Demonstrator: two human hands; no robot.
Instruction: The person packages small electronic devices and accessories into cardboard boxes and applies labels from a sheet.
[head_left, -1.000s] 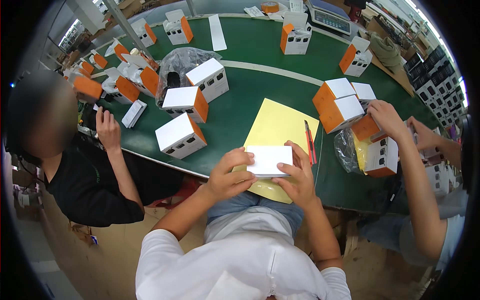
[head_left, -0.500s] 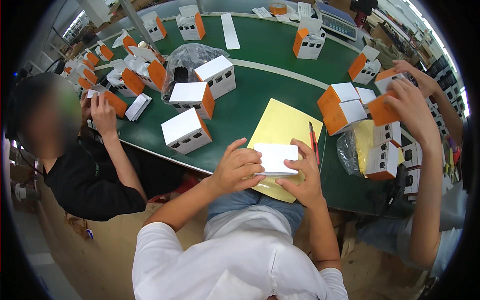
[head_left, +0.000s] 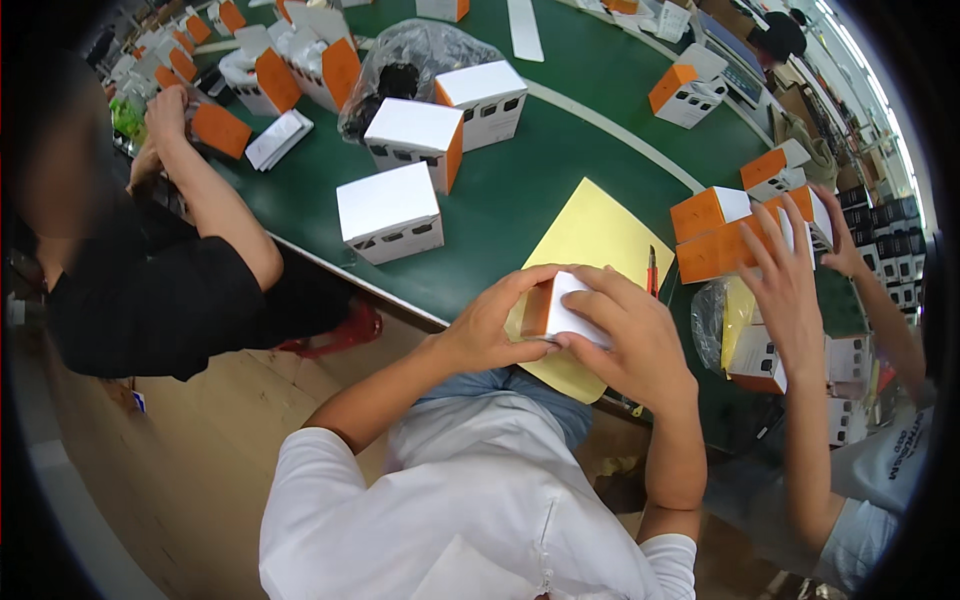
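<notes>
In the head view, the box (head_left: 580, 308), white on top with an orange side turned left, is held between both hands over the near part of the yellow sheet (head_left: 592, 222), close to the edge of the desk (head_left: 500, 212). The left hand (head_left: 487, 322) is curled around the orange end, thumb low and fingers above; the right hand (head_left: 645, 340) lies over the white top, fingers bent and thumb at the near edge, so the two pinch it from opposite sides. Whether the box touches the sheet cannot be told. If the two hands press unevenly, the card could dent or crease; if one grip slackens, the box might tip off the edge toward the lap. The cutter (head_left: 652, 275) lies just beyond the right hand, partly hidden by it, and could nick a finger or scratch the card should that hand slide outward. The sheet might also slip if an elbow or wrist drags it. On the right, a co-worker's hand (head_left: 790, 285) reaches with spread fingers by the orange boxes (head_left: 708, 258); a careless swing could topple them.
</notes>
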